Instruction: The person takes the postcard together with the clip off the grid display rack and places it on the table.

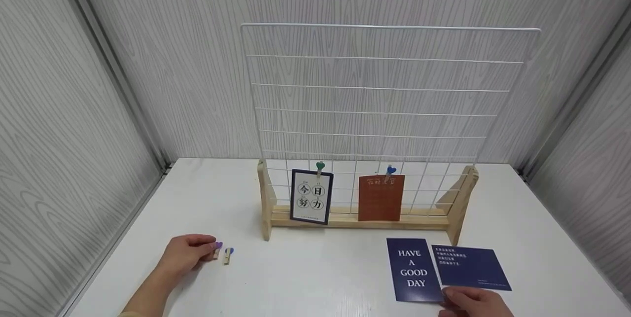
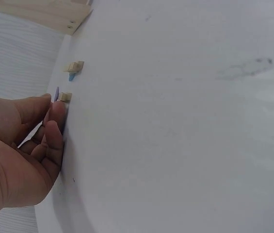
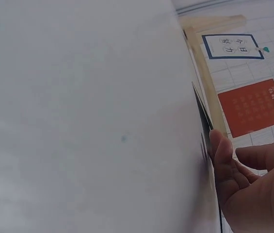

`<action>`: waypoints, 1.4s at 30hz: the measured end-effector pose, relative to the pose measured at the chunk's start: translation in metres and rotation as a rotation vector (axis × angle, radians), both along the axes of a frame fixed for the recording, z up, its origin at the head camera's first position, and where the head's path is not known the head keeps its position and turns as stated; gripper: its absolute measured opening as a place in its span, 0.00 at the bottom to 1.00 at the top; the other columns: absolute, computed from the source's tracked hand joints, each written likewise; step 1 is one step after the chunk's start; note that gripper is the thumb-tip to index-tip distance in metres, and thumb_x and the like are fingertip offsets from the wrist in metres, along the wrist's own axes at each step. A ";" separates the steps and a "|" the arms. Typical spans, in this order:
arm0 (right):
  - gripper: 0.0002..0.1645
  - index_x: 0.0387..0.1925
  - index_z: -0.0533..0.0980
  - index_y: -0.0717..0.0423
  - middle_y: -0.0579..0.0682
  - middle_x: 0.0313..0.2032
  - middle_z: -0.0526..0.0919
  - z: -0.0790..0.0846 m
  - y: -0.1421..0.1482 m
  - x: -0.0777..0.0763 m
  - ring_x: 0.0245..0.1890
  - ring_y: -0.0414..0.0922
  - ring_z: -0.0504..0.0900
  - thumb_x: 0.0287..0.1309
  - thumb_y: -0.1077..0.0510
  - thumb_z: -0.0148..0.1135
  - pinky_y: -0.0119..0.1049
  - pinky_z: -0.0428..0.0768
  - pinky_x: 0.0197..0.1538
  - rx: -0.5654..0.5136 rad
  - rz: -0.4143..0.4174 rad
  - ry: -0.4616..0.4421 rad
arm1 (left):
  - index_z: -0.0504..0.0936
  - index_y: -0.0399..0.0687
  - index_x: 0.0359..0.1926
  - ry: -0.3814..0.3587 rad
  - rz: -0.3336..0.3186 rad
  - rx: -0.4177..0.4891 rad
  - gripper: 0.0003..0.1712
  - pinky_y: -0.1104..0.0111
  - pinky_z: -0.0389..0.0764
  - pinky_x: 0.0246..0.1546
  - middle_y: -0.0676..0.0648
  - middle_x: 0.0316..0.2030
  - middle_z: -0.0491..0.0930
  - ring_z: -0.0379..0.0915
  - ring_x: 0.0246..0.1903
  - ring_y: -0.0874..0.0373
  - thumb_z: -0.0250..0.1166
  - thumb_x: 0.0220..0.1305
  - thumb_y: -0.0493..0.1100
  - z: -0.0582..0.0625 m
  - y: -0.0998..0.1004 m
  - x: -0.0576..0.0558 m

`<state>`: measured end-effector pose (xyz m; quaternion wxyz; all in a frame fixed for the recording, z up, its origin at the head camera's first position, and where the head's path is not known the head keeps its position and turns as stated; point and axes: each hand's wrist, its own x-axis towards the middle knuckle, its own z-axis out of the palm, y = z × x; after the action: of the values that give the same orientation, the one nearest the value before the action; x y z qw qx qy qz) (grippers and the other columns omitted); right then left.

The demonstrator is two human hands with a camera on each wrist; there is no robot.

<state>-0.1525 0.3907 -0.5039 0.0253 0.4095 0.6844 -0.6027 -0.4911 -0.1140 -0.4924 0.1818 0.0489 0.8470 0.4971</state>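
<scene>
Left hand (image 1: 185,255): fingers curled, thumb and forefinger brought together on a small wooden clothespin with a purple heart (image 1: 219,245), at the left of the glossy white counter (image 1: 286,277).

Beside that pin, just to its right: one small wooden clothespin with a blue heart (image 1: 227,256), lying loose.

Right hand (image 1: 475,302): partly curled, fingertips touching the near right corner of a navy rectangular card lettered HAVE A GOOD DAY (image 1: 413,270); whether the thumb pinches it too, I cannot tell.

Next to it, on the right: one navy card with small white script (image 1: 471,267), flat on the counter.

Behind the cards: one white wire grid (image 1: 389,26), upright in a pale wooden stand (image 1: 462,211). Clipped to its lower part, left: a white card with navy border and four circled black characters (image 1: 311,196), under a green heart clip (image 1: 320,165); right: a rust-red card with faint lettering (image 1: 381,199), under a blue heart clip (image 1: 391,170).
</scene>
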 end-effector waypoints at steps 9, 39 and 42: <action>0.19 0.56 0.80 0.76 0.60 0.39 0.89 0.004 0.003 0.006 0.37 0.54 0.91 0.78 0.61 0.60 0.45 0.89 0.43 0.010 -0.018 0.033 | 0.84 0.31 0.58 0.006 -0.002 -0.024 0.20 0.66 0.79 0.32 0.48 0.35 0.87 0.80 0.34 0.56 0.69 0.72 0.40 0.003 0.000 0.001; 0.28 0.65 0.76 0.70 0.59 0.46 0.90 0.055 0.023 0.001 0.42 0.51 0.92 0.76 0.53 0.65 0.41 0.88 0.44 0.010 -0.009 0.153 | 0.84 0.35 0.60 0.085 -0.097 0.059 0.20 0.62 0.83 0.40 0.45 0.47 0.88 0.86 0.42 0.55 0.69 0.74 0.42 0.064 0.011 0.012; 0.27 0.64 0.78 0.68 0.58 0.46 0.89 0.061 0.020 -0.001 0.42 0.48 0.91 0.75 0.52 0.66 0.40 0.88 0.44 0.003 0.013 0.201 | 0.85 0.36 0.60 0.106 -0.127 0.075 0.20 0.63 0.82 0.39 0.47 0.47 0.88 0.86 0.42 0.55 0.70 0.74 0.43 0.076 0.019 0.016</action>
<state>-0.1535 0.4112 -0.4426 -0.0402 0.3425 0.6872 -0.6394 -0.4755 -0.0947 -0.4162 0.1659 0.1358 0.8314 0.5126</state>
